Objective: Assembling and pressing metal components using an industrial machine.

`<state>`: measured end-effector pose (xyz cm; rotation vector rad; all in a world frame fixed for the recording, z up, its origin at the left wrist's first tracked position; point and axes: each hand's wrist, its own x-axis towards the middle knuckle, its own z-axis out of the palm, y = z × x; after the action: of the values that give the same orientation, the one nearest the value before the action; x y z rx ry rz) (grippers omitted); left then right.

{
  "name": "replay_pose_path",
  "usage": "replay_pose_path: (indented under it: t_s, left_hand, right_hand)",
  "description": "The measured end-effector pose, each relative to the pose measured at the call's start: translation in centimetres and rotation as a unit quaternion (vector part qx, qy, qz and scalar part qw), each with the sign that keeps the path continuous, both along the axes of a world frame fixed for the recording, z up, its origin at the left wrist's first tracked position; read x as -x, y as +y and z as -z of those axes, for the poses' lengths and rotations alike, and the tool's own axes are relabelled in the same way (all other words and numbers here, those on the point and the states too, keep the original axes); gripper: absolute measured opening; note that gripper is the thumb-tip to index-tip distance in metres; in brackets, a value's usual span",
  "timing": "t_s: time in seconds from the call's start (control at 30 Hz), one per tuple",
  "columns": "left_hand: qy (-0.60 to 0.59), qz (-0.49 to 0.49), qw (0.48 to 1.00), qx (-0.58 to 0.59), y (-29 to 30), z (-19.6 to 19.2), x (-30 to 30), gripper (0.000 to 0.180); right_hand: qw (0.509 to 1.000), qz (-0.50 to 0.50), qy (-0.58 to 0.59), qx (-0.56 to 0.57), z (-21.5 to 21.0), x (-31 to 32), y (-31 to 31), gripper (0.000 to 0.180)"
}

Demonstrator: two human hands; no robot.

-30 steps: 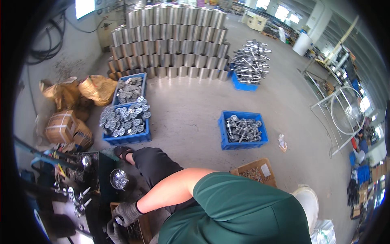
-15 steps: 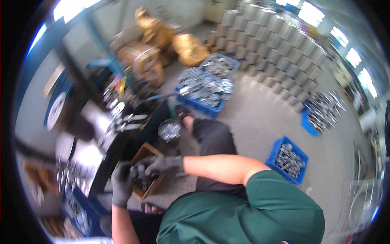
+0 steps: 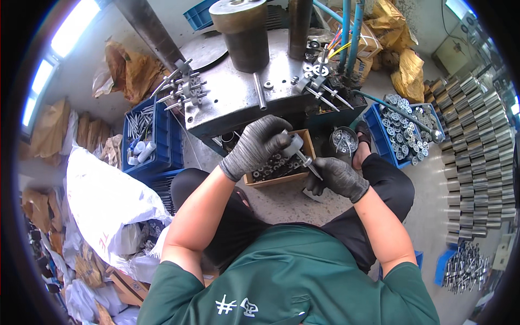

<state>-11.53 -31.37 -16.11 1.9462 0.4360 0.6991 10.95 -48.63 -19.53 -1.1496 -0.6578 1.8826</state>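
Note:
Both my hands wear grey gloves and hold one metal shaft with a thick round collar, in front of the press table. My left hand has its fingers closed around the collar end. The fingers of my right hand are closed on the thinner, pointed end, which slopes down to the right. Beneath the hands stands an open wooden box with many small dark metal parts in it, partly hidden by my left hand. On the floor to the box's right is a round pot with shiny metal pieces.
A steel press table stands ahead, with a thick ram, a loose steel rod and shafts with collars at both corners. Blue crates sit on both sides. Metal cylinders are stacked right; a white sack lies left.
The view has swung left, bringing the press table to the front. My hands now appear near the middle, and the shaft shows between them; earlier blur hid what they held.

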Motion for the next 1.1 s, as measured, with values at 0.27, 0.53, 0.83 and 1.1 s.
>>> replay_pose_path:
  t_s: [0.27, 0.53, 0.83, 1.1]
  left_hand:
    - [-0.047, 0.019, 0.987, 0.151, 1.9, -0.5, 0.3, 0.047]
    - [-0.048, 0.03, 0.994, 0.094, 2.8, -0.5, -0.5, 0.05]
    - [-0.126, -0.098, 0.962, 0.221, 2.7, 0.7, -2.4, 0.033]
    - [-0.104, -0.09, 0.955, 0.262, 2.0, 0.9, -2.2, 0.032]
  right_hand:
    - [0.995, 0.034, 0.043, -0.087, -0.5, -0.2, -0.5, 0.041]
    - [0.993, 0.061, -0.036, -0.094, -2.0, -0.5, -1.0, 0.041]
    - [0.972, 0.111, -0.139, -0.155, -7.2, -7.4, 4.8, 0.022]
    - [0.967, 0.203, -0.033, -0.151, -4.0, -9.2, 9.8, 0.024]
